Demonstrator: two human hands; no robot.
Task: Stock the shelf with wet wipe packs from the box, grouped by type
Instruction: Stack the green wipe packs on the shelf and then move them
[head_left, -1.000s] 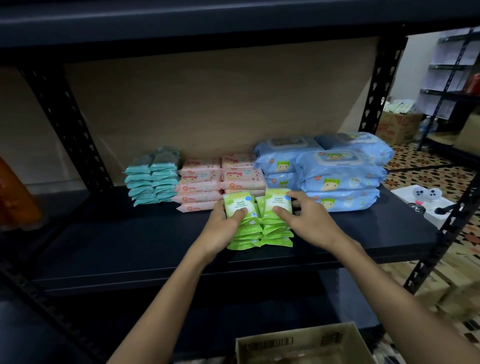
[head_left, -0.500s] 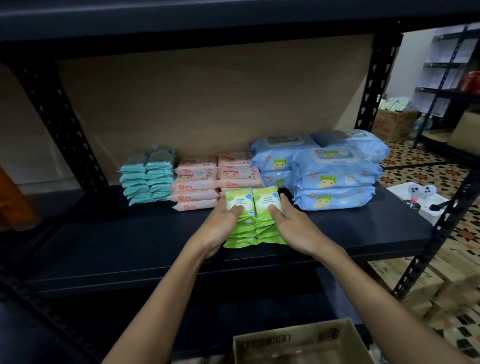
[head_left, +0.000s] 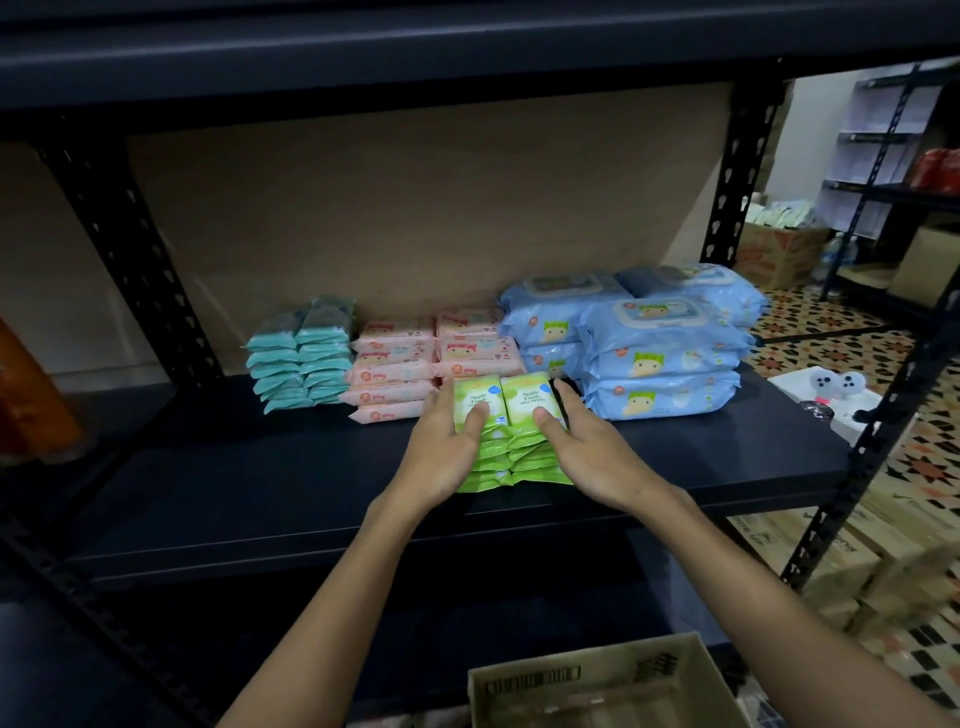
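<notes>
Two side-by-side stacks of green wet wipe packs (head_left: 506, 415) stand on the dark shelf board (head_left: 260, 483), in front of the pink packs (head_left: 400, 371). My left hand (head_left: 441, 452) presses the left side of the green stacks, its thumb on the top pack. My right hand (head_left: 587, 447) presses the right side the same way. Teal packs (head_left: 304, 356) are stacked at the left and large blue packs (head_left: 660, 353) at the right. The cardboard box (head_left: 597, 680) sits below, at the bottom edge of the view.
Black perforated uprights (head_left: 130, 249) frame the shelf, with another board close overhead. To the right lie a patterned tiled floor, more boxes (head_left: 779, 254) and a second rack (head_left: 883, 171). A white item (head_left: 831, 389) rests beyond the shelf's right end.
Both hands have squeezed the two green stacks together and slid them slightly back toward the pink packs; the tilted top packs now lie flatter.
</notes>
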